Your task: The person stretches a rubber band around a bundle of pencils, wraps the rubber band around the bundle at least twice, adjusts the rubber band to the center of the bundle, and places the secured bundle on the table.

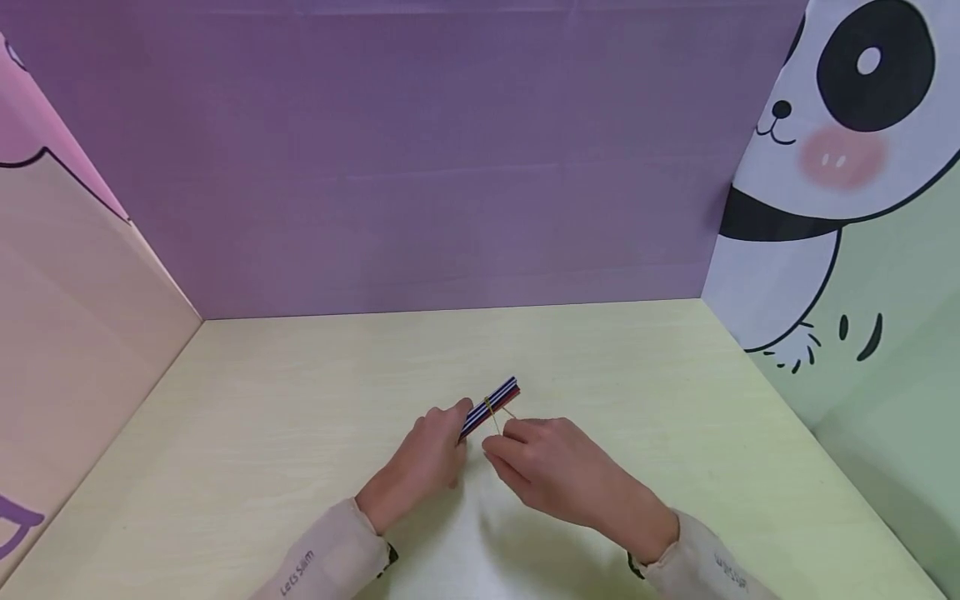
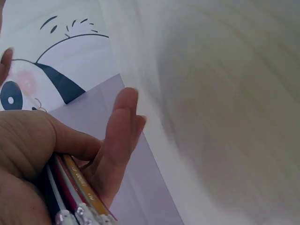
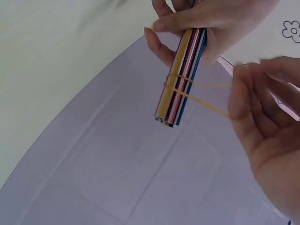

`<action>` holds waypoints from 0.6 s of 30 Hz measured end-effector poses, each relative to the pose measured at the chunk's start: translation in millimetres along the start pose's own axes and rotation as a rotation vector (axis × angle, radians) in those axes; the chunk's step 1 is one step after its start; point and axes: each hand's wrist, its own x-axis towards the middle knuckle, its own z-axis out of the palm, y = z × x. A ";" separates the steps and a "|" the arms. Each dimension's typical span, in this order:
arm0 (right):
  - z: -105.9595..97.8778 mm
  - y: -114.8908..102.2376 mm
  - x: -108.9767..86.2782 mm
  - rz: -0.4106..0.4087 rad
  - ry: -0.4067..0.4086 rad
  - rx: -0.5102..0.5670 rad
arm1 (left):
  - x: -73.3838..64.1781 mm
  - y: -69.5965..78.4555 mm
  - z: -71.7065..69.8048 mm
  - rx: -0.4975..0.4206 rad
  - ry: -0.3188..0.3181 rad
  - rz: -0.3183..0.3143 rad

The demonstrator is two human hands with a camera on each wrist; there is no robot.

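My left hand (image 1: 423, 454) grips a bundle of striped pencils (image 1: 480, 417) in blue, white, red and yellow, tilted up and away above the table. In the left wrist view, the pencils (image 2: 77, 185) run between thumb and fingers, with silvery, whitish ends at the bottom. A thin yellow rubber band (image 3: 209, 107) is looped round the bundle near its far end, as the right wrist view shows. My right hand (image 1: 562, 471) pinches the free part of that band, pulling it taut out to the side of the pencils.
Below the hands lies a pale wood-grain table (image 1: 262, 400). A purple panel (image 1: 450, 167) stands along its back edge. At the left is a pink and beige panel (image 1: 67, 292), at the right a green one with a panda drawing (image 1: 847, 167).
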 end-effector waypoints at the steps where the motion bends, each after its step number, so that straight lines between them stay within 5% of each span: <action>1: 0.4 0.0 0.9 -0.041 0.055 0.003 | 0.0 -0.1 -1.7 -0.004 0.008 0.006; 4: -0.2 0.5 3.2 -0.096 0.176 0.038 | -0.1 1.0 -6.5 0.003 0.043 0.037; 7: -1.4 1.3 3.1 -0.081 0.215 0.078 | 0.5 2.9 -10.3 0.014 0.067 0.056; 13: -5.8 8.3 0.8 0.037 0.191 0.072 | 2.5 1.7 -21.2 0.022 0.110 0.023; 18: -13.6 16.5 -2.5 0.139 0.174 0.262 | 4.6 -1.0 -31.7 0.046 0.191 -0.006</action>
